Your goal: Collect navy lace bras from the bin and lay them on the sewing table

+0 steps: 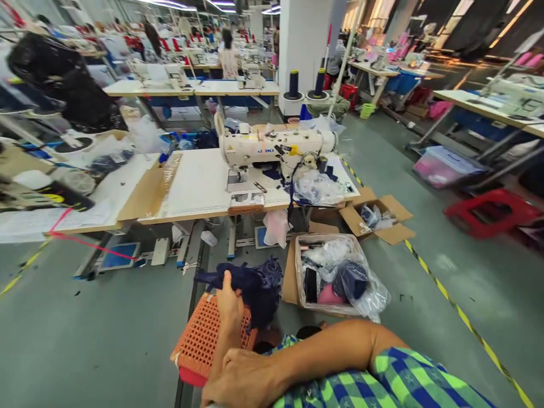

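Observation:
My left hand (232, 303) is closed on navy fabric (242, 276), its thumb on top. The cloth hangs in a dark bunch to the right of the hand, with frilled or layered edges at its far end. Below it stands an orange woven-top stool (198, 331) with a red lower edge. My right hand (244, 377) crosses over my left forearm with its fingers curled round it; the fingertips are hidden. Beyond the cloth, a white Juki sewing machine (276, 144) sits on a white table (195, 184).
Right of the cloth is a lined box (300, 272) with plastic bags, a phone (311, 285) and dark rolled material. An open carton (393, 205) stands behind it. A red stool (488, 212) is at the right. Yellow-black tape (450, 306) marks the floor. Other people sit farther back.

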A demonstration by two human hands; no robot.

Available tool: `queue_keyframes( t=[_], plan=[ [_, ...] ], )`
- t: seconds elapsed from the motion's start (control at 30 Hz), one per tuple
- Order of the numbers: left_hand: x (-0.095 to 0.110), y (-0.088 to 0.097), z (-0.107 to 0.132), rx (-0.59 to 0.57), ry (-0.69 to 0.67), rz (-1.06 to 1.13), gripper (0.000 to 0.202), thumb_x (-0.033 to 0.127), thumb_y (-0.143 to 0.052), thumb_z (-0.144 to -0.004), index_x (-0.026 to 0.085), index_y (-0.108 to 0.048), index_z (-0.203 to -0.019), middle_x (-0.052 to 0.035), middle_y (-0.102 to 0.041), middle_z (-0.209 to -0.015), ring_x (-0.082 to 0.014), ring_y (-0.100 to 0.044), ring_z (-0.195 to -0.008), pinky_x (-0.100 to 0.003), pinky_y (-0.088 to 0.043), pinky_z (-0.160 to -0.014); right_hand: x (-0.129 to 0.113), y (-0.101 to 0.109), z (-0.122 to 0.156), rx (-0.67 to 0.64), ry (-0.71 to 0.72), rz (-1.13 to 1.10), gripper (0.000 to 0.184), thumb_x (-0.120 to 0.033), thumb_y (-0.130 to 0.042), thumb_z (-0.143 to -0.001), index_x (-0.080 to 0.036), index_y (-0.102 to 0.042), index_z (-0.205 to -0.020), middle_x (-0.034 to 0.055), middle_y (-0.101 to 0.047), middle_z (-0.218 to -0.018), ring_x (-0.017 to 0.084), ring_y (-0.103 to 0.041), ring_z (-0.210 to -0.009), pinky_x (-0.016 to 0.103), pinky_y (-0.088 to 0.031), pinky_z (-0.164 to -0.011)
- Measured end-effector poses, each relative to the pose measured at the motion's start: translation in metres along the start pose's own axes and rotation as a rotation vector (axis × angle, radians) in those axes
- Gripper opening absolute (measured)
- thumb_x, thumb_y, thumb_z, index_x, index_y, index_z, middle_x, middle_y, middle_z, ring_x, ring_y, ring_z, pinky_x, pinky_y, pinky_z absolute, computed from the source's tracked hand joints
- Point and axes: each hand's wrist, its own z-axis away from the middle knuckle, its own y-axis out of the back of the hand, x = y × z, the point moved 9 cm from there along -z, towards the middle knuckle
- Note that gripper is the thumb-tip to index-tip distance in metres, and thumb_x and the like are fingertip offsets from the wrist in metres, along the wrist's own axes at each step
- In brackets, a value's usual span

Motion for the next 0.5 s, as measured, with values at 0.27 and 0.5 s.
queue_keyframes(
  t=[0.27,0.5],
  plan=[
    [0.029,0.015,-0.017,0.141,0.111,0.111,0.011,0.022,-0.049,-0.081,0.014,-0.056,-0.080,0.0004,-0.056,-0.065,-0.0092,-0.054,-0.060,-0.018,-0.047,-0.056,0.079,0.052,0.079,0.436,-0.469,-0.342,0.045,-0.044,-0.062,-0.072,-0.014,-0.053,-0.104,0.0032,-0.060,-0.092,0.013,-0.054,-0.077,0.020,-0.036,-0.062],
    [0.071,0.054,0.000,0.332,0.076,0.330,0.012,0.008,-0.047,-0.082,0.014,-0.056,-0.076,0.0062,-0.053,-0.064,-0.0043,-0.049,-0.054,-0.012,-0.032,-0.036,0.200,0.006,0.205,0.452,-1.099,-0.170,0.033,-0.037,-0.052,-0.081,-0.011,-0.053,-0.101,0.0097,-0.060,-0.097,0.021,-0.055,-0.088,0.028,-0.039,-0.072]
  ],
)
